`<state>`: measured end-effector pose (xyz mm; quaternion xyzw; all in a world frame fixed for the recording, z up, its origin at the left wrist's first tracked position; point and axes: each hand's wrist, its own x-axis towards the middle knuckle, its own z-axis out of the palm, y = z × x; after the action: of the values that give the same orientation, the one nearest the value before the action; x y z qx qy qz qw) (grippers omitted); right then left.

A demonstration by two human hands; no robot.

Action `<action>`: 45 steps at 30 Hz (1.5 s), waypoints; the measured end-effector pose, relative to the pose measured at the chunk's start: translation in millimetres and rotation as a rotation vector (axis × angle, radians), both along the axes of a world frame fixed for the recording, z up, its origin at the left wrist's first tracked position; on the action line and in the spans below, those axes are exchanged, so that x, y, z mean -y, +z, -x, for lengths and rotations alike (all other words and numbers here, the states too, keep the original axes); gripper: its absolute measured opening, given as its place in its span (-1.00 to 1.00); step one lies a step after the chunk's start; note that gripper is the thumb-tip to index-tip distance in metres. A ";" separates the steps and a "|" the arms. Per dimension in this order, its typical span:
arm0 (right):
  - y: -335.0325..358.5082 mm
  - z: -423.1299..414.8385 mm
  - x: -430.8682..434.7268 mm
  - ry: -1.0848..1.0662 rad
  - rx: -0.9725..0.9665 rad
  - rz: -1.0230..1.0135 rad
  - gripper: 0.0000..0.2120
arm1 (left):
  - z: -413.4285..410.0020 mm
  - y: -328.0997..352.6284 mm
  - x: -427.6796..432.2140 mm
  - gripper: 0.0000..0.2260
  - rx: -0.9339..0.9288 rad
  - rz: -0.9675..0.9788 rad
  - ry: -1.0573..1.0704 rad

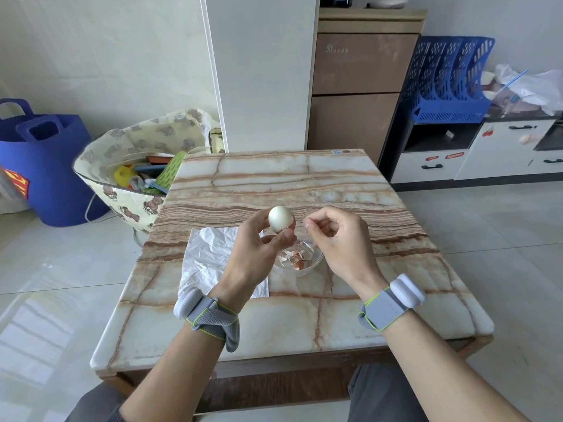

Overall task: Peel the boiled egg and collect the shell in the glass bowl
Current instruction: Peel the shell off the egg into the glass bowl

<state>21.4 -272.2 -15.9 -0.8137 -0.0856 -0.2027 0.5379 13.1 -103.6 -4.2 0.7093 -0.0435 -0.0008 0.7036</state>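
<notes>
My left hand grips the boiled egg above the table, thumb on its lower side. The egg's top is bare and white, and a strip of brown shell still clings near the thumb. Just to its right, my right hand hovers with fingers curled and thumb and forefinger pinched together; whether a shell bit sits between them is too small to tell. Below both hands stands the glass bowl holding several brown and white shell pieces.
A crumpled white tissue lies left of the bowl on the marble table. Beside the table's left edge stand a bear-print bag and a blue tote. A brown cabinet stands behind.
</notes>
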 end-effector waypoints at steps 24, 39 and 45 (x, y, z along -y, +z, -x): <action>-4.7 0.7 -2.3 0.081 0.012 -0.076 -0.90 | 2.0 1.7 4.0 -0.64 0.005 -0.052 0.002; -2.0 0.1 -6.5 0.013 0.051 0.009 -0.85 | 1.5 1.5 4.8 -0.65 0.010 -0.063 0.017; -1.1 0.8 -7.9 -0.007 0.051 0.060 -0.87 | 0.0 0.6 3.3 -0.64 0.012 -0.088 0.027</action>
<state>20.6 -264.3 -17.1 -0.8244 -0.1025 -0.2226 0.5103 13.2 -106.9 -3.6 0.7402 -0.0380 0.0108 0.6712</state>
